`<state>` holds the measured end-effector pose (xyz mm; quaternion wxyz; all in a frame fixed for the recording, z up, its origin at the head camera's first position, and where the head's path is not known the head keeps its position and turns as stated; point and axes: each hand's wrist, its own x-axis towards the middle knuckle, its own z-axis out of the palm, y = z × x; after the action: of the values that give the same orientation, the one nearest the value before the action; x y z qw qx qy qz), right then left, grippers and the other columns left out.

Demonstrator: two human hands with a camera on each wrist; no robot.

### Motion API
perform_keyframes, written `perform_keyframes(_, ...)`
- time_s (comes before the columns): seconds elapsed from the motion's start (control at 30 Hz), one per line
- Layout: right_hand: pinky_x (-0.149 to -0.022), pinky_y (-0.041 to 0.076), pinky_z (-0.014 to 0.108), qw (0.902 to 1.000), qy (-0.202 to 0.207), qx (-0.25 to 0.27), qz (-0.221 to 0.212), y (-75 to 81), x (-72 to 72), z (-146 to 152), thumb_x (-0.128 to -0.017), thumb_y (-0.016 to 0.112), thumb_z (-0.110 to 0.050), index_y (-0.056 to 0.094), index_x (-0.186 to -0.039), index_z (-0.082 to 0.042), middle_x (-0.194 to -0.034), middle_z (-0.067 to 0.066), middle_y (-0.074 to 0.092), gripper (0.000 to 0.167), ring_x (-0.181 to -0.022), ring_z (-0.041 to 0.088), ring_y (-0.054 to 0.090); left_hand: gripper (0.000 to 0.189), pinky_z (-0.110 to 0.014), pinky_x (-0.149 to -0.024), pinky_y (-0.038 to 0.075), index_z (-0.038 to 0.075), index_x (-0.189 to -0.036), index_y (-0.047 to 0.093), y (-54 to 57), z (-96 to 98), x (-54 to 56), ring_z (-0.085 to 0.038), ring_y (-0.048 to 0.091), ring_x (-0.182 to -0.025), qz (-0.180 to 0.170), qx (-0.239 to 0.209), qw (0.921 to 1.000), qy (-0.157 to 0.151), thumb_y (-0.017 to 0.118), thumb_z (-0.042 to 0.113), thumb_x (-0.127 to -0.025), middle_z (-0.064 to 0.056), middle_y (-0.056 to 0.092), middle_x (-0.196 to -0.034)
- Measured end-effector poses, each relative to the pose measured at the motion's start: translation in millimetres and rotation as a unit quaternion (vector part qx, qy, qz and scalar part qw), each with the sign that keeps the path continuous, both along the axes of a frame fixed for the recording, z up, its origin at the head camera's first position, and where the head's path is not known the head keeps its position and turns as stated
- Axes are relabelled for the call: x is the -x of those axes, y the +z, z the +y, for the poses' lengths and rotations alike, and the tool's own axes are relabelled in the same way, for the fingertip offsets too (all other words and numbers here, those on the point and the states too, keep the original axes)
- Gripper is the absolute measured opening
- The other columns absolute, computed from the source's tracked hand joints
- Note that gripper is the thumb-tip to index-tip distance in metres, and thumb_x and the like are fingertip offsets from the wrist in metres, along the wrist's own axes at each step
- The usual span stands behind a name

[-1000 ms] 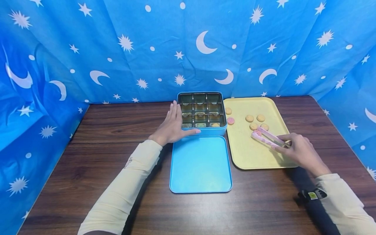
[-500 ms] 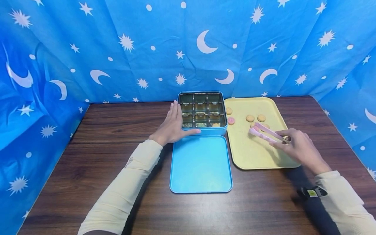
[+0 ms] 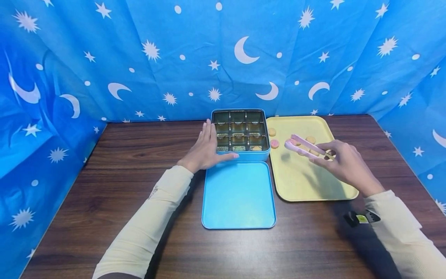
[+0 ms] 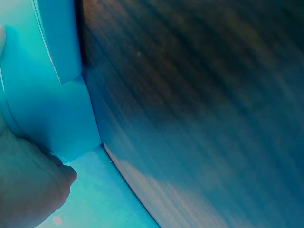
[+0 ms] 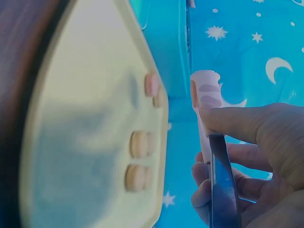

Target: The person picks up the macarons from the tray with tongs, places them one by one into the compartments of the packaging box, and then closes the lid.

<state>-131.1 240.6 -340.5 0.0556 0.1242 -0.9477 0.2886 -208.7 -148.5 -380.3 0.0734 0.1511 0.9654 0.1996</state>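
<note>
My right hand (image 3: pixel 343 162) grips a pair of tongs (image 3: pixel 308 144) with pink arms, metal toward the hand. Their tips pinch a small round pink cookie (image 5: pixel 194 94), held above the tray and casting a shadow on it. My left hand (image 3: pixel 202 149) lies against the left side of a blue tin (image 3: pixel 240 156), fingers straight and thumb stretched along its front wall. Several compartments divide the tin. A pale green cookie (image 3: pixel 239 148) and a yellow one (image 3: pixel 256 148) lie in its front row. Another pink cookie (image 3: pixel 274 143) rests at the tray's left edge.
A yellow tray (image 3: pixel 296 186) stands right of the tin, bearing several tan cookies (image 3: pixel 272 132), some behind the tongs. The blue lid (image 3: pixel 238 195) lies in front of the tin on the wooden table (image 3: pixel 146 217). A blue curtain (image 3: pixel 195 46) hangs close behind.
The right hand has closed the tongs on the pink cookie, lifted it off the tray and carried it left and away toward the tin. The left hand stays on the tin.
</note>
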Motion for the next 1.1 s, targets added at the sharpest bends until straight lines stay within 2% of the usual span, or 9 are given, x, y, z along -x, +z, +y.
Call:
perform_keyframes(0.13,-0.057,0.044,0.032,0.9999,0.010,0.008,-0.002,7.6,6.9,-14,-0.089,0.080,-0.021,0.069,-0.120,0.010,-0.102,0.025,0.069,0.046,-0.083,0.031,0.057,0.137,-0.046,-0.123,0.004,0.000,-0.160,-0.008,0.0,-0.5,0.0,-0.028,-0.019,-0.153,-0.001,-0.001,1.0000,-0.001,0.055,0.088,-0.077,-0.016,-0.020,-0.167)
perform_keyframes(0.47,-0.075,0.045,0.044,0.9990,0.042,0.011,-0.008,17.4,24.1,-54,-0.090,0.079,-0.020,0.071,-0.120,0.008,-0.110,0.024,0.070,0.042,-0.093,0.033,0.058,0.138,-0.046,-0.123,0.003,0.000,-0.160,-0.009,-1.0,-0.9,1.2,-0.027,-0.019,-0.153,0.000,0.002,1.0000,0.000,0.054,0.090,-0.075,-0.014,-0.022,-0.166)
perform_keyframes(0.77,-0.070,0.042,0.040,0.9974,0.057,0.011,-0.042,17.7,37.9,-89,-0.093,0.076,-0.021,0.071,-0.122,0.004,-0.110,0.021,0.069,0.039,-0.087,0.031,0.055,0.140,-0.046,-0.123,0.004,0.000,-0.160,-0.008,-0.3,-0.7,1.8,-0.028,-0.018,-0.153,0.004,0.005,1.0000,0.001,0.053,0.092,-0.074,-0.015,-0.021,-0.167)
perform_keyframes(1.1,-0.067,0.042,0.038,0.9954,0.076,0.013,-0.056,13.2,47.0,-125,-0.090,0.079,-0.018,0.071,-0.121,0.004,-0.104,0.019,0.068,0.039,-0.081,0.029,0.052,0.137,-0.050,-0.122,0.007,0.000,-0.160,-0.009,-0.4,-2.1,0.6,-0.033,-0.014,-0.154,0.004,0.014,0.9999,0.000,0.054,0.089,-0.076,-0.015,-0.021,-0.166)
